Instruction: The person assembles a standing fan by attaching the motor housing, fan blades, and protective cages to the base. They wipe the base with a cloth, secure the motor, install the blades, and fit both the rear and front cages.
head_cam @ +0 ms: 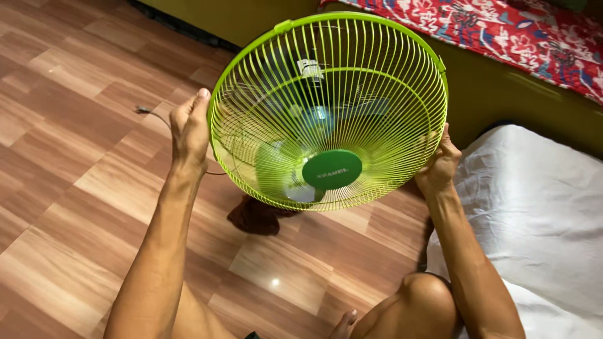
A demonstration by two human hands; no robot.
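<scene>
— What do the hands hold?
— The left hand [190, 129] and right hand [440, 164] grip opposite rims of a lime-green fan guard [330, 110], lifted above the floor.
— And around it?
— Wood-pattern laminate floor [75, 157], dark cloth [256, 216], white pillow [534, 207], floral bedspread [502, 31].

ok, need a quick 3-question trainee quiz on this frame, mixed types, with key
1. True or false: both hands grip the rim of the lime-green fan guard.
2. Multiple choice: what lies on the wooden floor just under the guard? A) a dark brown cloth B) a screwdriver C) a white plate
3. Short answer: what colour is the round cap at the guard's centre?

Key
1. True: the left hand holds the left edge, the right hand the right edge.
2. A: the dark brown cloth.
3. Dark green: the round cap.
</scene>
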